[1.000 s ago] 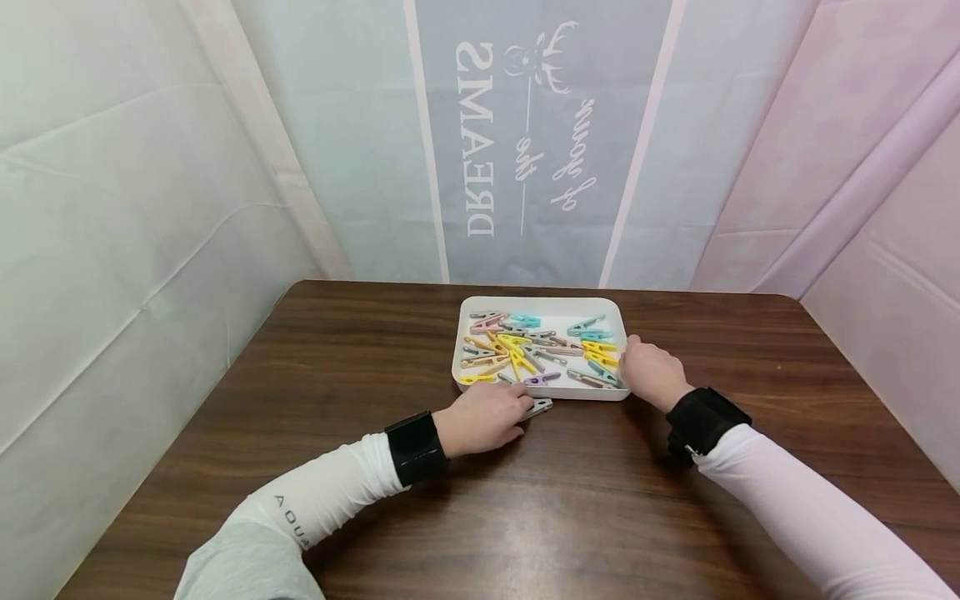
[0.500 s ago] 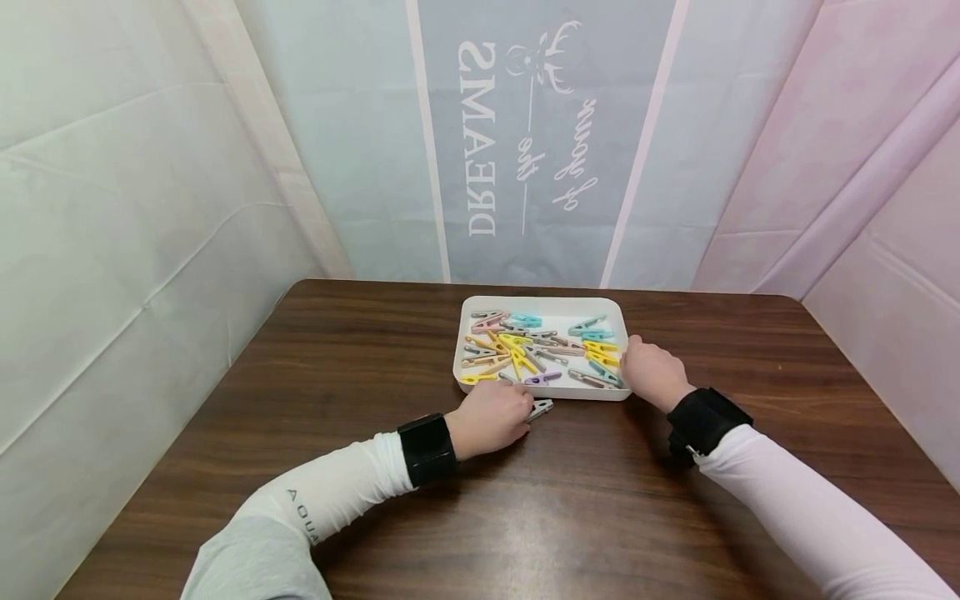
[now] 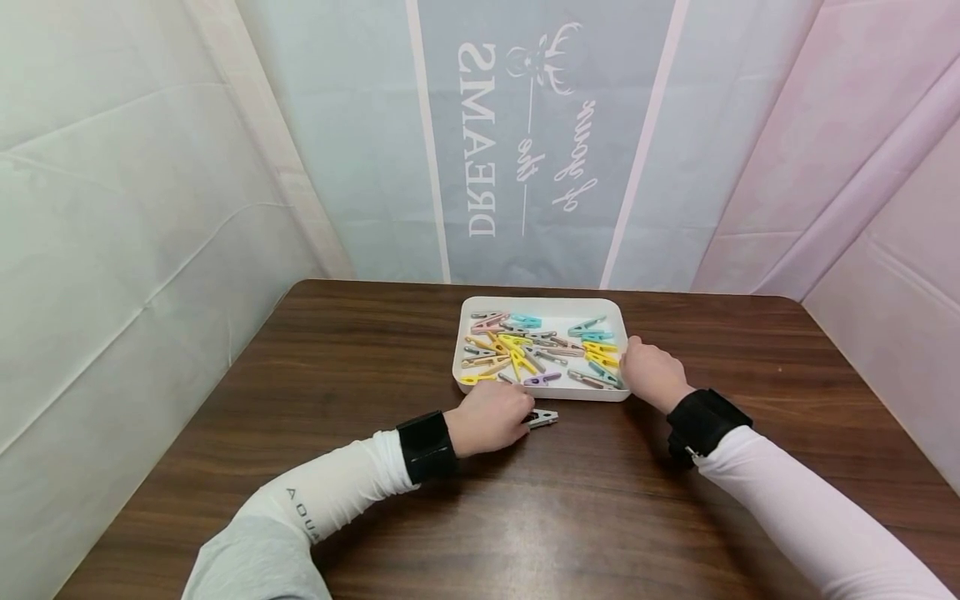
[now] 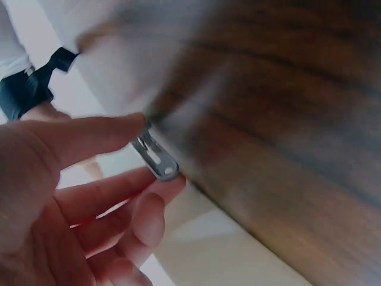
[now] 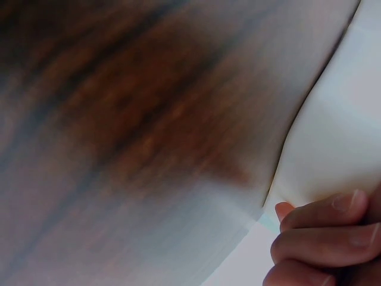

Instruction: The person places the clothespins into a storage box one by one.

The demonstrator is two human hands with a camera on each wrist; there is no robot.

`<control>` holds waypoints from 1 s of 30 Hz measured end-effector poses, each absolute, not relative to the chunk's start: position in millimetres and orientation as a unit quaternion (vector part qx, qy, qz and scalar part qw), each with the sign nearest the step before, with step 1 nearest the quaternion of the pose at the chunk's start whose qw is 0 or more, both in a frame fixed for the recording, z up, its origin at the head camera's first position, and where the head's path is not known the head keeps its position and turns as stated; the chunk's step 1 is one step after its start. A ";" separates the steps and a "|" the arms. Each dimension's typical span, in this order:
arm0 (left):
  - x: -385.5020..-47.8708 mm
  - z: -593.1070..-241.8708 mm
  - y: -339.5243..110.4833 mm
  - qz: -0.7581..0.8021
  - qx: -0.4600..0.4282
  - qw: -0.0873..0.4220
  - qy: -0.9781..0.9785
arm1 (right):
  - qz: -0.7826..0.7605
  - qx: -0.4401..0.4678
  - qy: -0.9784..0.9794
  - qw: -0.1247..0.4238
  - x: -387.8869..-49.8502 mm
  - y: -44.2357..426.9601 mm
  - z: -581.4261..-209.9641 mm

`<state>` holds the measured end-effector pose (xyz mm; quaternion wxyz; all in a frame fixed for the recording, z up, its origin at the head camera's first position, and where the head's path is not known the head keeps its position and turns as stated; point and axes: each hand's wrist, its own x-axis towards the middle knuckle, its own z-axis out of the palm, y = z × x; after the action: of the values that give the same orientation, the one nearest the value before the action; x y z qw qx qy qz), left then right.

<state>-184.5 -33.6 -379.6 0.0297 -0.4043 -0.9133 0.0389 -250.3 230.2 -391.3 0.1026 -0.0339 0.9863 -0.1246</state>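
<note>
My left hand (image 3: 491, 418) is just in front of the white tray (image 3: 555, 393), pinching a grey clothespin (image 3: 543, 418) between thumb and fingers. In the left wrist view, the clothespin (image 4: 156, 156) spans the gap from the thumb tip to the fingertips, over the wooden tabletop. At the tray's right side, my right hand (image 3: 654, 373) grips the wall near the front corner. Its curled fingers (image 5: 324, 244) show beside the tray wall (image 5: 333, 131) in the right wrist view; the thumb is hidden there. Several clothespins (image 3: 516, 340) in yellow, blue, grey, pink and purple lie inside the tray.
The dark wooden table (image 3: 375, 350) carries the tray near its back edge. Behind it hangs a printed cloth (image 3: 540, 150), and pale cloth (image 3: 135, 208) closes off the left side.
My left hand has shifted slightly right, and the grey clothespin has turned and come a little nearer to me. The right hand and the tray have stayed in place.
</note>
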 end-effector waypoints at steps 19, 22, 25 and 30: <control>-268.9 -319.9 -4.0 -0.004 -0.348 0.009 -0.937 | -0.130 -0.029 0.985 0.110 -248.4 233.8 -394.5; -287.8 -323.5 4.2 0.014 -0.335 0.016 -0.942 | -0.132 -0.031 0.985 0.109 -248.4 233.7 -394.8; -304.4 -328.0 12.0 0.021 -0.308 0.013 -0.951 | -0.133 -0.037 0.985 0.106 -248.6 233.4 -394.4; -323.3 -334.5 24.7 0.022 -0.254 -0.003 -0.967 | -0.136 -0.043 0.985 0.100 -249.6 232.7 -392.0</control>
<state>-323.3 24.7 -334.5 -0.0035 -0.2541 -0.9669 0.0215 -249.6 232.7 -392.0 0.1002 -0.0431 0.9846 -0.1363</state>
